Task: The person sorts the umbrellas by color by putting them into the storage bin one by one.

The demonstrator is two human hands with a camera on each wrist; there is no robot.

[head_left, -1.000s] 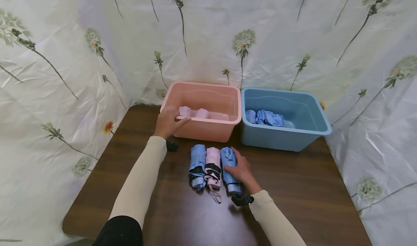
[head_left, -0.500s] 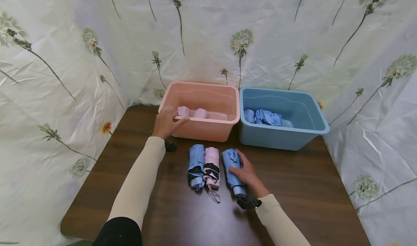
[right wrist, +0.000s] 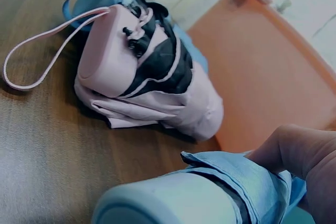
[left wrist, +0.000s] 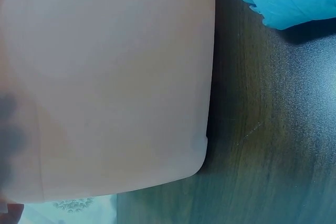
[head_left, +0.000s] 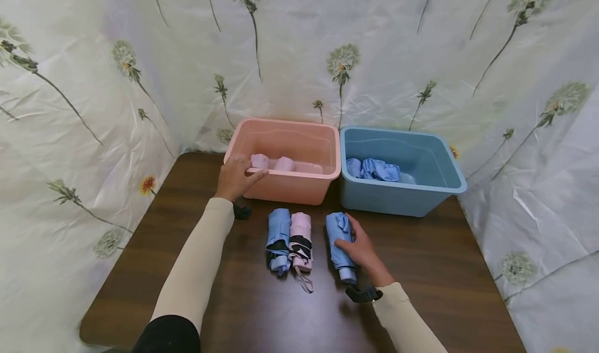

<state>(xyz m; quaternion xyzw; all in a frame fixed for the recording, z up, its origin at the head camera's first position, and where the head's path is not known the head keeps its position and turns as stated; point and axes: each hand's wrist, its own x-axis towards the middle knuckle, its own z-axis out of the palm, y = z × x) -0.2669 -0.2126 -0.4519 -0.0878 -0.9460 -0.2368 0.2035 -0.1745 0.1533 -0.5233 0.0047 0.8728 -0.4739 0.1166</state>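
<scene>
My right hand (head_left: 362,246) grips a folded blue umbrella (head_left: 340,244) by its right side, thumb across the top. In the right wrist view the thumb (right wrist: 299,148) presses the cloth of that umbrella, its pale handle end toward the camera. My left hand (head_left: 235,178) holds the front left rim of the pink bin (head_left: 290,187). Left of the held umbrella, a folded pink umbrella (head_left: 301,233) with a black patterned band and wrist loop lies against another folded blue umbrella (head_left: 279,233). The left wrist view is mostly filled by the bin's wall (left wrist: 121,87).
Two pale pink rolled items (head_left: 284,164) lie inside the pink bin. A blue bin (head_left: 398,197) stands at its right, with blue folded cloth bundles (head_left: 381,170) inside. Both bins rest on a brown wooden table (head_left: 421,259) before a flower-printed curtain (head_left: 285,46).
My right hand has moved the blue umbrella to the right, away from the pink one, opening a gap between them. The left hand stays on the pink bin's rim.
</scene>
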